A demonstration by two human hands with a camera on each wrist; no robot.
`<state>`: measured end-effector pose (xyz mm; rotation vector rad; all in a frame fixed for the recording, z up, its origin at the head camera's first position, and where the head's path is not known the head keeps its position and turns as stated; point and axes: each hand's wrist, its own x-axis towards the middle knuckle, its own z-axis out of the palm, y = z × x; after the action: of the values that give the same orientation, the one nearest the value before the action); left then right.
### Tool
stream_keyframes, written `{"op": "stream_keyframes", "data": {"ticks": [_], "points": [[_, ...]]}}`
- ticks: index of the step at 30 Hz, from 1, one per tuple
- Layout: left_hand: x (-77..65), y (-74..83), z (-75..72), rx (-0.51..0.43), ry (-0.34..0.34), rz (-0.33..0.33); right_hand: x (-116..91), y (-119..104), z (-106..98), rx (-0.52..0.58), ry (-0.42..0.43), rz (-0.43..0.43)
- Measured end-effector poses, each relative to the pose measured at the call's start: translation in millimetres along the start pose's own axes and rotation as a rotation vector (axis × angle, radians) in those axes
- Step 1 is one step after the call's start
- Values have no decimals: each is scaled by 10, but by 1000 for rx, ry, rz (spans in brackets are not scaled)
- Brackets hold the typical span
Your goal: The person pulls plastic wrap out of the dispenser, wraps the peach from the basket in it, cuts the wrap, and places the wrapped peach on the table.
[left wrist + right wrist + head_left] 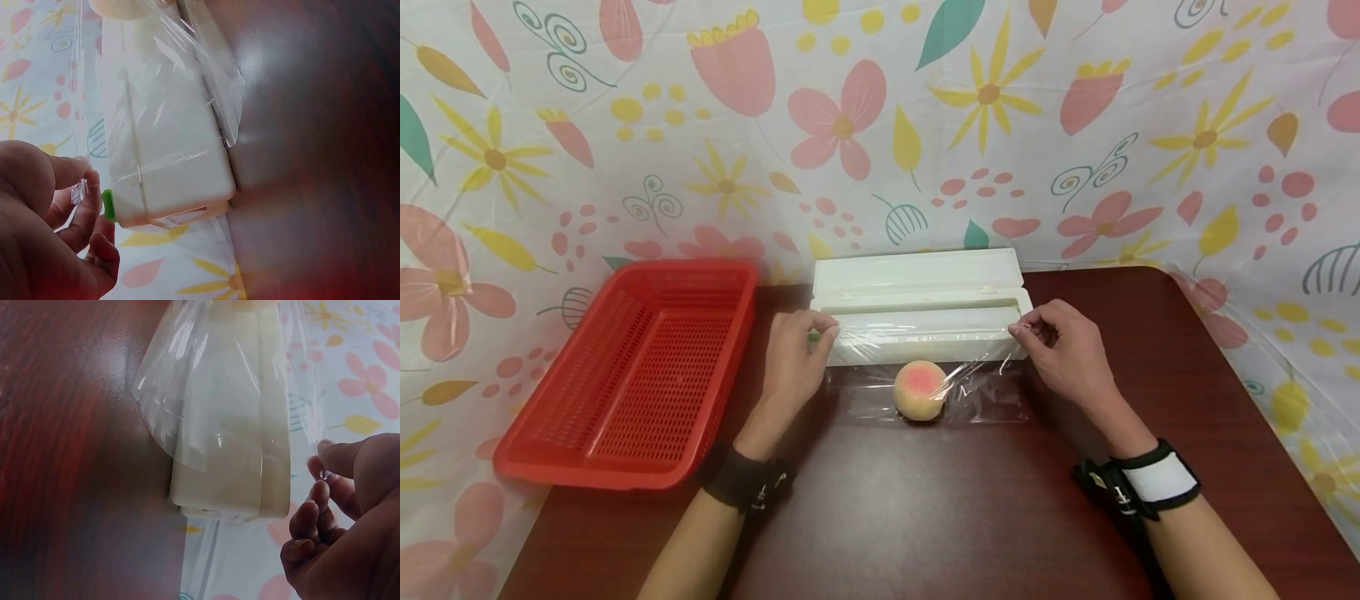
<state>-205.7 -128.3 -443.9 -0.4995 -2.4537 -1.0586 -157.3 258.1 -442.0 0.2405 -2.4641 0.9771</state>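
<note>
A sheet of clear cling film (992,406) stretches between both hands and hangs down to the table at its front. My left hand (795,354) pinches one upper corner between thumb and fingers; my right hand (1070,350) pinches the other, bunched small in the right wrist view. Between the hands a round yellow peach with a pink blush (921,390) sits where the film meets the table; whether film passes under or over it, I cannot tell. Right behind stands a long white cling film dispenser (917,277), lid raised, a pale roll inside. A green tab (109,205) shows at its left end.
To the left a red perforated plastic basket (655,367) stands on the dark reddish-brown table (925,517). A flower-patterned sheet (842,125) hangs as a backdrop behind the table and along its sides. Each wrist wears a black strap.
</note>
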Motion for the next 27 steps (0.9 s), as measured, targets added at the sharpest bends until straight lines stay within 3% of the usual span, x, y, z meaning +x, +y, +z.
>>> {"op": "stream_keyframes", "data": {"ticks": [27], "points": [[84,-77,92,63,-26,-55,107,57,111,-73,5,91]]}}
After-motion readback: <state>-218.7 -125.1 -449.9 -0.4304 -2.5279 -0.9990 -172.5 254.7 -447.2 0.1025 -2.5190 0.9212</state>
